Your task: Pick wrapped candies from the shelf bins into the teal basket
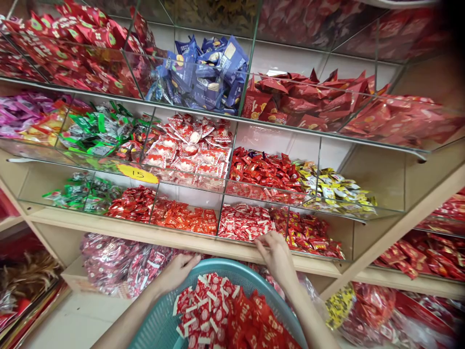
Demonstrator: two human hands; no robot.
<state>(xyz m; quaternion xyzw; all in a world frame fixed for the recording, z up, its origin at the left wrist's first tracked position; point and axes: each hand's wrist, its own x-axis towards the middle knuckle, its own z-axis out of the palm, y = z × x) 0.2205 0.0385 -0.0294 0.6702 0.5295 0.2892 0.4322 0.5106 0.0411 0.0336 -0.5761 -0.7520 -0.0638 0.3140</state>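
Observation:
A teal plastic basket [160, 325] sits low in front of me, filled with red-and-white and red candy packets [214, 310]. My left hand [178, 270] grips the basket's far rim, fingers curled over it. My right hand [275, 254] reaches up to the front edge of the lowest glass bin, fingers bent down at the red-and-white wrapped candies [243, 222]. Whether it holds any candy is hidden by the fingers.
Tiered glass bins hold wrapped candies: red [265, 169], yellow [334, 189], green [87, 194], blue packets [207, 72] above. A yellow price tag reading 15 [138, 173] sticks on the glass. A wooden shelf edge [145, 232] runs below; bagged sweets [116, 264] lie underneath.

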